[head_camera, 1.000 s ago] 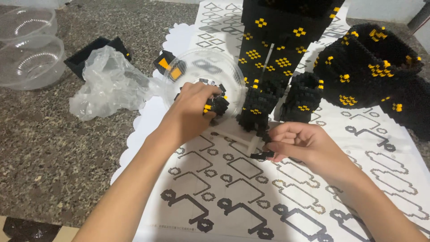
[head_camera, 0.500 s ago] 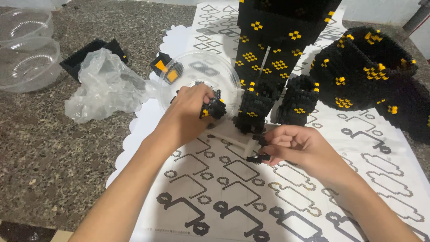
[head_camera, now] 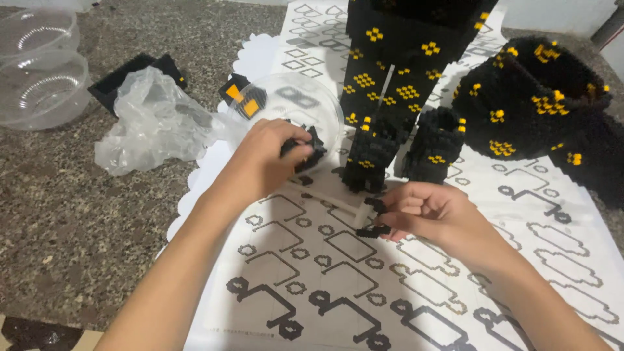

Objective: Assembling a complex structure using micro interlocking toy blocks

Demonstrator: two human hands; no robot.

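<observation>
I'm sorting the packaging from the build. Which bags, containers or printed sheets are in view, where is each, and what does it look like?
Clear plastic bag: crumpled, on the stone counter, left of the left hand.
Clear round tubs: two, far left.
Clear round dish: beyond the left hand.
Printed sheet: white, black brick outlines, under both hands.
Black tray: flat, behind the bag.

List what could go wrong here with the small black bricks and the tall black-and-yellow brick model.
1. The left hand grips a small black brick cluster beside the clear plastic bowl; a nudge might tip it.
2. The right hand pinches tiny black brick pieces close to the tall black-and-yellow brick model; a bump could loosen its lower blocks.
3. Dropped pieces may vanish against the black-patterned paper sheet.
</observation>
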